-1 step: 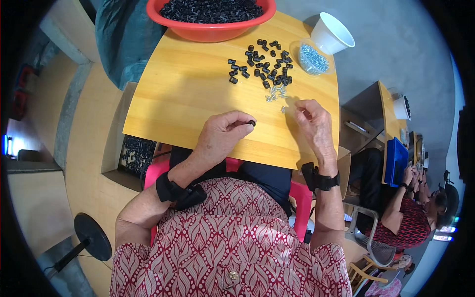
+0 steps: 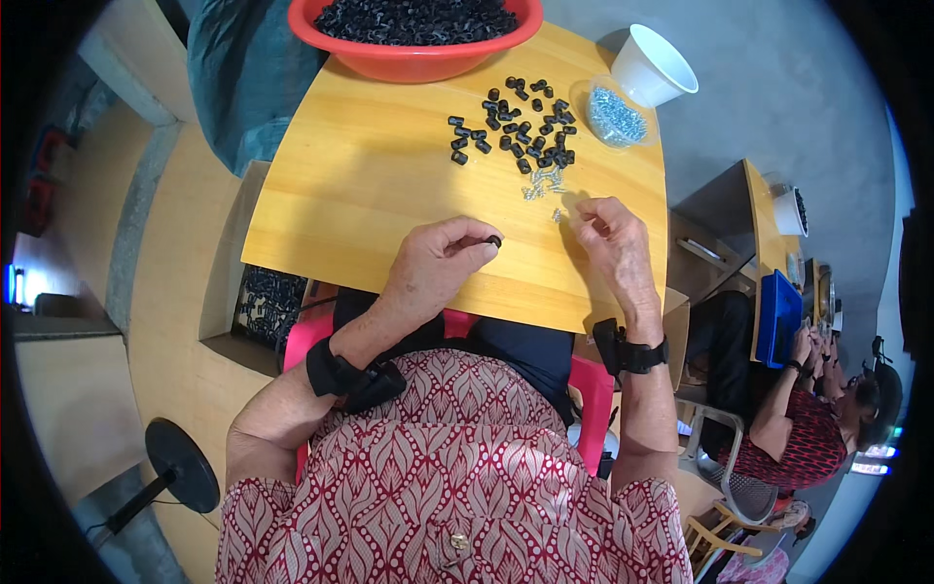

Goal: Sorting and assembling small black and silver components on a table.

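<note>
My left hand [image 2: 438,268] rests on the wooden table [image 2: 370,185] and pinches a small black cylindrical part [image 2: 494,240] between thumb and forefinger. My right hand [image 2: 611,243] lies a little to the right, fingers curled, with its fingertips beside a few loose silver screws [image 2: 545,185]. Whether it grips one is hidden. Beyond the screws lies a scatter of several black parts [image 2: 516,127].
A red basin [image 2: 413,44] full of black parts stands at the far edge. At the far right are a clear dish of screws [image 2: 615,115] and a white cup [image 2: 652,68]. A box of black parts [image 2: 268,302] sits under the table's left. Another person [image 2: 808,428] works at the right.
</note>
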